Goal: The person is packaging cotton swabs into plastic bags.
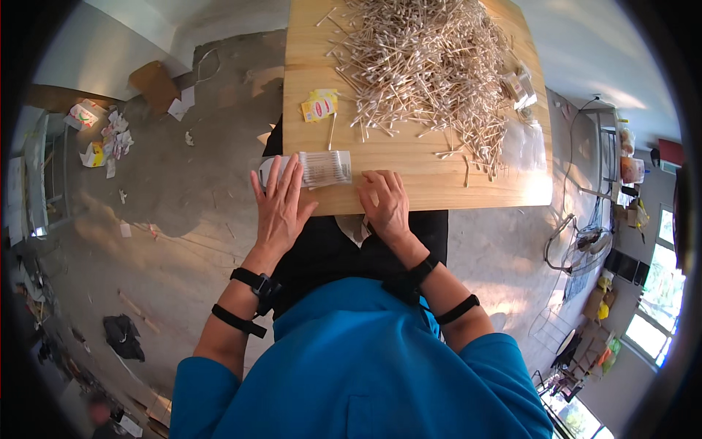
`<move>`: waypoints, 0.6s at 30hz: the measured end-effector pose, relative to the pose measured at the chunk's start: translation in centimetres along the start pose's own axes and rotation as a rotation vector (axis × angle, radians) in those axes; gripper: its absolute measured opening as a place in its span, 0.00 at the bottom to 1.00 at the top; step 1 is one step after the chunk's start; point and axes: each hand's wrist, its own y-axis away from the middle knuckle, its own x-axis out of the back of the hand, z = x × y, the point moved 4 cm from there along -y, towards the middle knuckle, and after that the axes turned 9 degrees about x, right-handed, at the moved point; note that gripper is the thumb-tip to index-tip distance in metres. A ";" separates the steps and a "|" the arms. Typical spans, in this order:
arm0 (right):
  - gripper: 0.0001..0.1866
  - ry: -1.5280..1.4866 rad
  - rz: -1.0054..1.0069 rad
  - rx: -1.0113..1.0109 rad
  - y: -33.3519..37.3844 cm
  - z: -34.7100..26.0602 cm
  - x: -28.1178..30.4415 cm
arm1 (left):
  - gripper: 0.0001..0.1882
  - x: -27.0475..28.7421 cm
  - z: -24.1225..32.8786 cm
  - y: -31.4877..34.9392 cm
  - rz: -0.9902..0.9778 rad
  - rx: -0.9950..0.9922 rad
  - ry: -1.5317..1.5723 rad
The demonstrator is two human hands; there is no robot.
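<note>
A clear plastic packet (326,168) with a row of cotton swabs inside lies flat near the left front corner of the wooden table (439,192). My left hand (279,201) rests on the packet's left end, its fingers stretched out flat and the thumb apart. At the table's front edge, to the right of the packet, is my right hand (386,205). Its fingers are curled in toward the thumb, and nothing shows in them. A single cotton swab (332,132) lies just beyond the packet. Small yellow printed cards (320,106) sit behind it.
A large heap of loose cotton swabs (424,66) covers the table's far part. Clear plastic bags (523,145) lie at its right edge, with small clear containers (518,89) behind them. A standing fan (591,240) is on the floor at right. Paper scraps (115,139) litter the floor at left.
</note>
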 end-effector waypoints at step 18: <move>0.25 0.063 -0.096 0.190 -2.8 -3.0 -1.8 | 0.47 0.4 -1.0 -2.3 -0.051 0.062 0.069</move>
